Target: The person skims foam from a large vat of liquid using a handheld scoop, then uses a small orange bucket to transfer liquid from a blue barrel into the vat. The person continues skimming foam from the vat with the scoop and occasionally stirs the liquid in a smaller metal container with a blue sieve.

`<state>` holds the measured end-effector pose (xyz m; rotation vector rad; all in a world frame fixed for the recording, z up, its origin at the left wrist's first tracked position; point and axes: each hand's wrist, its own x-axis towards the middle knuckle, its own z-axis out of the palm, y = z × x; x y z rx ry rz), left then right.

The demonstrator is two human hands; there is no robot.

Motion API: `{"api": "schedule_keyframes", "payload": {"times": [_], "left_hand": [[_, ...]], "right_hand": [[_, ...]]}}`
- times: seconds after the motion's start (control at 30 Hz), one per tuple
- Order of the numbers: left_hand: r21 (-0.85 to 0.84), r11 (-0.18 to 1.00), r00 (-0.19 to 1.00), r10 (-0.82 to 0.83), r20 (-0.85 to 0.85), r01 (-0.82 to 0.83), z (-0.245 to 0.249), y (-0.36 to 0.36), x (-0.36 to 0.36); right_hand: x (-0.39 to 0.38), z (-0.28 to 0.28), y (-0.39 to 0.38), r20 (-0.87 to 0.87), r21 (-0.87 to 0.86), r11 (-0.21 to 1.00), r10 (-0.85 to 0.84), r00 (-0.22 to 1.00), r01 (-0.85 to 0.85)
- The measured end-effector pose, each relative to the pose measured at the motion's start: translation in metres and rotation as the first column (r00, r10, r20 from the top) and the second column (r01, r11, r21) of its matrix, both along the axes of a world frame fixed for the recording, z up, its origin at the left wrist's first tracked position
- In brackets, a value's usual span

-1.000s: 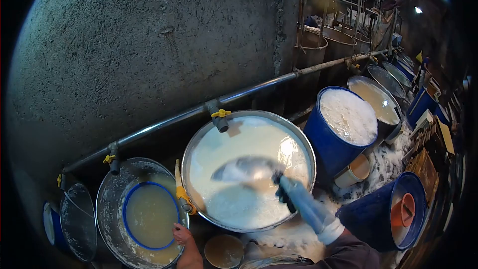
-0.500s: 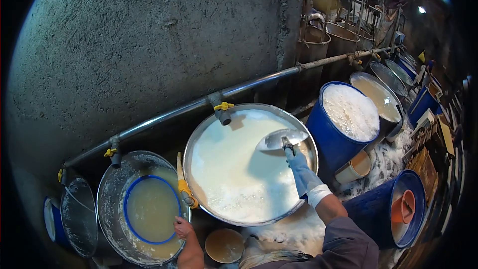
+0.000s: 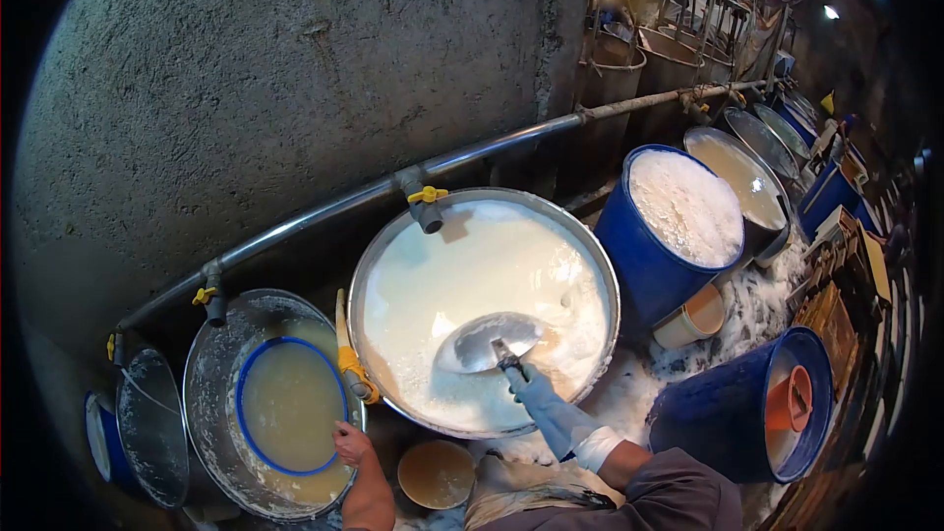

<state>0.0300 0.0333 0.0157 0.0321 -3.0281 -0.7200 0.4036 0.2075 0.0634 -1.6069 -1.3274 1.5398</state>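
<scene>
My right hand (image 3: 538,395), in a blue glove, is closed round the handle of a wide metal scoop (image 3: 482,342). The scoop's shallow bowl rests at the surface of a milky, foamy liquid (image 3: 423,285) in a large round metal vat (image 3: 360,344). To the left, my bare left hand (image 3: 352,443) grips the rim of a blue-rimmed round sieve (image 3: 241,403). Cloudy yellowish liquid shows inside the sieve, which sits in a second metal vat (image 3: 202,433). What lies under the liquid is hidden.
A metal pipe (image 3: 295,226) with yellow-handled taps (image 3: 428,195) runs along the rough wall. At right stand a blue barrel (image 3: 629,265) of white foam and another blue barrel (image 3: 688,428) holding an orange bucket (image 3: 787,401). A yellow-wrapped hose (image 3: 351,364) hangs between the vats.
My right hand has drawn the scoop from the far right of the vat toward me and leftward across the liquid. My left hand stays on the sieve rim. The view has shifted slightly.
</scene>
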Motion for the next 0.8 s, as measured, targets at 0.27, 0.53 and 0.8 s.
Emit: {"api": "schedule_keyframes", "payload": {"times": [0.27,0.53,0.8], "left_hand": [[0.011,1.000,1.000,0.006,-0.020,-0.006,0.006,0.002,0.003],[0.025,1.000,0.999,-0.016,-0.035,0.017,0.001,0.000,0.000],[0.000,1.000,1.000,0.008,-0.025,-0.008,0.000,0.001,-0.002]], "right_hand": [[-0.022,0.023,-0.056,-0.018,-0.202,0.973,0.111,0.994,-0.112],[-0.013,0.064,-0.071,-0.194,-0.357,0.921,0.093,0.977,-0.159],[0.028,0.160,-0.032,-0.288,-0.417,0.879,0.112,0.951,-0.230]]}}
